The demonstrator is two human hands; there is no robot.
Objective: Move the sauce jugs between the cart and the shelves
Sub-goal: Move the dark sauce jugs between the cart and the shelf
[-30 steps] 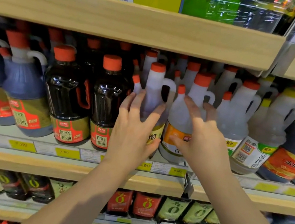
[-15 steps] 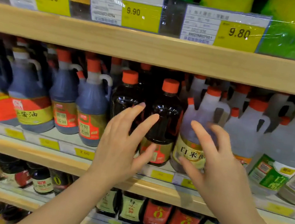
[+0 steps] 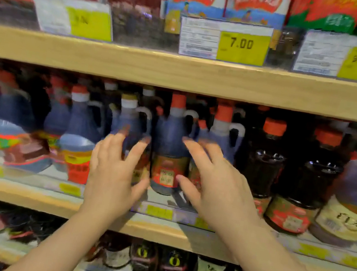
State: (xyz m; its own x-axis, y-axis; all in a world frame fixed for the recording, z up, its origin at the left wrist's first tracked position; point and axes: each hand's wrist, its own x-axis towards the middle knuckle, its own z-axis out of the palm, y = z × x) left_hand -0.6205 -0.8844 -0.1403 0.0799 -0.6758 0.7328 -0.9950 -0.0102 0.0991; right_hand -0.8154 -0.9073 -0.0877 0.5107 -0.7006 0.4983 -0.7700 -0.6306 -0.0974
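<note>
Both hands are reaching with fingers spread, grips released, left hand [image 3: 114, 172] and right hand [image 3: 218, 187] flanking a dark-blue sauce jug [image 3: 170, 148] standing on the middle shelf [image 3: 21, 194].

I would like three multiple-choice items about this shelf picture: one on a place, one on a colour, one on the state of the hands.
1. Where does the jug between the two hands stand?
A. on the middle shelf
B. on the bottom shelf
C. in a cart

2. What colour is the field with the price 7.00?
A. blue
B. yellow
C. white

3. How are the two hands?
A. both closed round a jug handle
B. both with fingers spread, holding nothing
C. one carrying a jug

Answers:
1 A: the dark jug stands on the middle shelf, between the left hand and the right hand.
2 B: the price tag shows 7.00 on yellow.
3 B: the fingers of both hands are straight and apart, and no jug is lifted.
</note>
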